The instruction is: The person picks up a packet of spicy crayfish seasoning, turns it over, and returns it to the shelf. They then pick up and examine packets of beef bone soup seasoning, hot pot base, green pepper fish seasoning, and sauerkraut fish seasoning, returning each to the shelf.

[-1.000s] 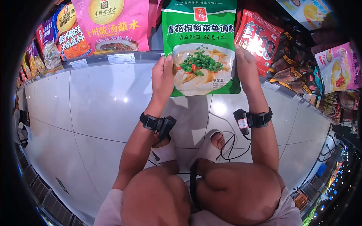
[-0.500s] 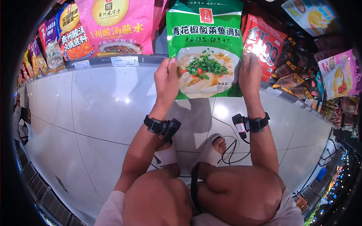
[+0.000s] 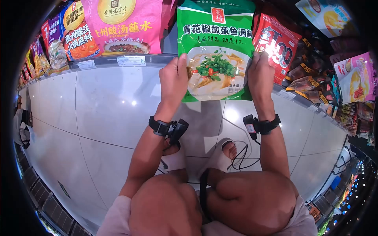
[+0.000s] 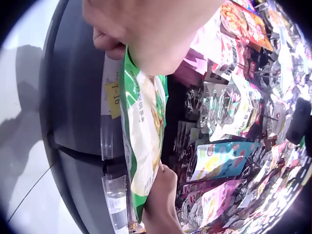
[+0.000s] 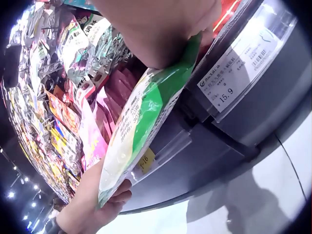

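Note:
A green bag with a picture of a bowl of food [image 3: 216, 67] is held upright between two hands at the top centre of the head view. The left hand [image 3: 173, 80] grips its left edge, thumb on the front. On the right edge, the right hand [image 3: 260, 77] pinches it the same way; the fingers behind are hidden. Seen edge-on in the left wrist view, the bag [image 4: 141, 131] hangs below the left hand [image 4: 141, 29]. In the right wrist view the bag [image 5: 141, 117] slants between the right hand [image 5: 161, 24] above and the left hand [image 5: 92, 204] below.
Shelves of bagged goods curve around the front, with a pink bag [image 3: 126, 27] at left and a red bag [image 3: 275, 47] at right. Price labels [image 3: 131, 61] line the shelf edge. Below are the tiled floor [image 3: 102, 106], a cable, sandalled feet and bent knees.
Compared with the earlier head frames, the green bag and both hands sit slightly farther right, and the shelf goods have shifted right too. Both hands keep their hold.

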`<state>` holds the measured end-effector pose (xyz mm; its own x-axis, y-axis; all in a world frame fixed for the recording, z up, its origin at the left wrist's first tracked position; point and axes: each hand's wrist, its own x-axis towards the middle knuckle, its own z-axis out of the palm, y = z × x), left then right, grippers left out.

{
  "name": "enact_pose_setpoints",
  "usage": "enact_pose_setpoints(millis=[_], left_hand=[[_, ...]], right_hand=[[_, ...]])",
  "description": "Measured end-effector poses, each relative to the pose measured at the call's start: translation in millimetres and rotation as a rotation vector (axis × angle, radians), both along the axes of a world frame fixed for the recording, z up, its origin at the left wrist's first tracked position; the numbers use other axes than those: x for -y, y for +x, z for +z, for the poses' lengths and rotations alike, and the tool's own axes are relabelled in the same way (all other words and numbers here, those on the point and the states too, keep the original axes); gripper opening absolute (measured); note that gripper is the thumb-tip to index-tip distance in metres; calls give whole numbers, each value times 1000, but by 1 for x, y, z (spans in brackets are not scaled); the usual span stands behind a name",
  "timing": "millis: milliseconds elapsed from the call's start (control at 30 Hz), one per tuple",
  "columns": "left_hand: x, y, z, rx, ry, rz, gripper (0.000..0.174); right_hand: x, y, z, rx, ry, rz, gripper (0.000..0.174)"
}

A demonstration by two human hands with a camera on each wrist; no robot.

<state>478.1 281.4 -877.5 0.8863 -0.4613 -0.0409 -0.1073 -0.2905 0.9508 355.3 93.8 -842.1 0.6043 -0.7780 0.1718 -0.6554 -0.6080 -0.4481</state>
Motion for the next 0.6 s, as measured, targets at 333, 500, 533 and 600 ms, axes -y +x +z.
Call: enact_pose_setpoints(millis=[333,500,533,600], left_hand=[[4,2,-11,-84,-199,32,43],[0,4,-13,-42,-154,-41,39],[-1,3,-9,-28,-118,-63,34],[-3,-5,8,43,-4,-72,28]], right_hand=[[1,-3,0,93,98,-7,26],[-2,-7,6,278,-4,77,28],[-5,-7,21,322,99,105,29],[-10,-7,48,427,222,160,30]])
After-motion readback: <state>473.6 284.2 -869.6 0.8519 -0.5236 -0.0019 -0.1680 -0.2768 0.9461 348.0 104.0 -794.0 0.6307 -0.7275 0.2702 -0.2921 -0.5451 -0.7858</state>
